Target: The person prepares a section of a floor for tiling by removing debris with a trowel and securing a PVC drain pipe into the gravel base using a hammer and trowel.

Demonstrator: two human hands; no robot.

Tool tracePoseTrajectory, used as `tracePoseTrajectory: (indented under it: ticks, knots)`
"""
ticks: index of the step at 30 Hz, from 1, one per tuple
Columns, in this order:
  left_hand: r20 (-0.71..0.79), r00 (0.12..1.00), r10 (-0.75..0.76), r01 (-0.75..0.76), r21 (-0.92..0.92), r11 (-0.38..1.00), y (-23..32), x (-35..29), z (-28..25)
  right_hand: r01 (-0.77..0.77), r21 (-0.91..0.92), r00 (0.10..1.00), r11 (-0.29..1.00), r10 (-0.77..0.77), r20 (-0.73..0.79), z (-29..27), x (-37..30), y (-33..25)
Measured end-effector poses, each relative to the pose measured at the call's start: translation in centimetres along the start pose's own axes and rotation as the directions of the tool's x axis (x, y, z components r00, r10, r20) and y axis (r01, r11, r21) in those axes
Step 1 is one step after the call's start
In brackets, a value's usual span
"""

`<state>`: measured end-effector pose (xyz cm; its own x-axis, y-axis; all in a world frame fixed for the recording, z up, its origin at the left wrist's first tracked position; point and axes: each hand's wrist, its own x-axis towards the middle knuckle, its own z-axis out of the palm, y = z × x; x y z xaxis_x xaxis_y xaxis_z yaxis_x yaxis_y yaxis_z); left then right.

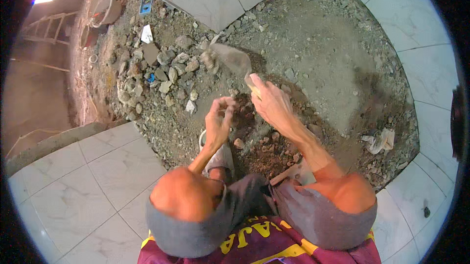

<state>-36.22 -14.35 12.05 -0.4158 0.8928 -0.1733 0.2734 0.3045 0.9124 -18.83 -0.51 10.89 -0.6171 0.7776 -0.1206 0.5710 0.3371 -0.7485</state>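
Note:
My right hand (271, 100) is closed around the yellowish handle of a trowel (232, 59). The trowel's grey blade points up and left over the rubble, slightly blurred, with pale lumps of stone (209, 60) at its tip. Lower and to the left, my left hand (219, 119) hovers over the ground with bent fingers and a gap between thumb and forefinger; nothing shows in it. Dark reddish soil (245, 114) lies between the two hands. A heap of broken stones (169, 66) spreads to the left of the blade.
White marbled tiles (90, 166) border the bare ground on several sides. A blue tool (146, 2), a white tile shard (147, 34) and a bucket (106, 10) are at the far left. Crumpled plastic (379, 140) lies to the right. Whitish footwear (223, 159) shows below my left hand.

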Motion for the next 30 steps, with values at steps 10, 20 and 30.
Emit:
tracePoseTrajectory:
  ticks: [10,20,30]
  knots:
    - [-0.213,0.878,0.429,-0.221,0.614,0.758,-6.5,12.8,-3.8,-0.094,-0.099,0.994,0.991,0.098,0.037,-4.0,3.7,0.1]
    - [-0.298,0.882,0.366,-0.134,0.585,0.8,-9.6,14.9,-6.0,-0.26,-0.09,0.896,0.961,0.275,0.348,-8.1,2.7,-5.0]
    - [-0.676,0.687,0.268,-0.04,0.332,0.942,-7.8,18.7,-15.7,-0.138,0.24,0.982,0.961,0.102,0.157,14.6,4.1,-13.8]
